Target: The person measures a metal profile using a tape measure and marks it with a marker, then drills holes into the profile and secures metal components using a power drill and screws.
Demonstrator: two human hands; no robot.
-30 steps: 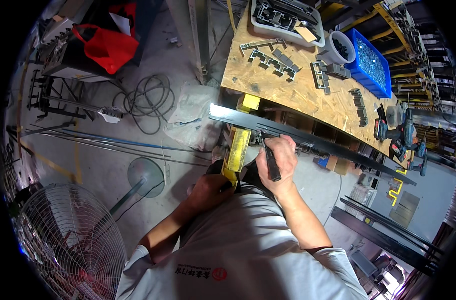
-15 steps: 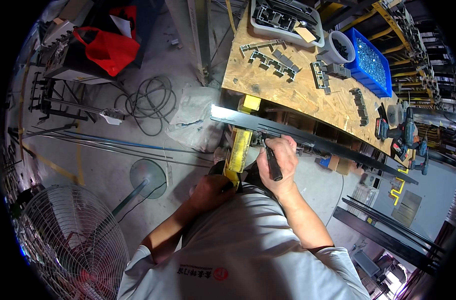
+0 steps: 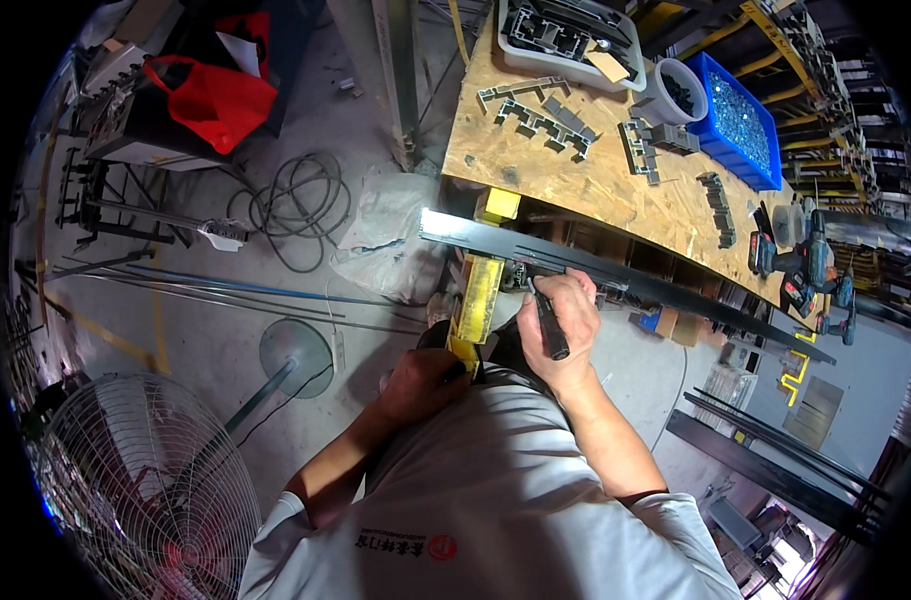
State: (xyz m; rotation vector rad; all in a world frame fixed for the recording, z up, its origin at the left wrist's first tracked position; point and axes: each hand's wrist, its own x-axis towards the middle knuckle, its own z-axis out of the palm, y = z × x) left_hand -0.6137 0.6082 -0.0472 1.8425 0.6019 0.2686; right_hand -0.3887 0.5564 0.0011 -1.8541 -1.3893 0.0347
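Note:
My right hand is closed around a black tool with a round handle, just below a long dark metal profile. The tool's far end is hard to make out against the profile's near edge. Across a support bar wrapped in yellow lies the profile, its bright cut end at the left. My left hand rests low in front of my body, beside the near end of the yellow bar. Its fingers are curled over something dark that I cannot make out.
A chipboard workbench beyond the profile carries cut profile pieces, a white bucket, a blue screw bin and cordless drills. A caged fan stands at the lower left. Coiled cable lies on the floor.
My right hand and the black-handled tool have shifted slightly to the right along the profile. The left hand and the profile look unmoved.

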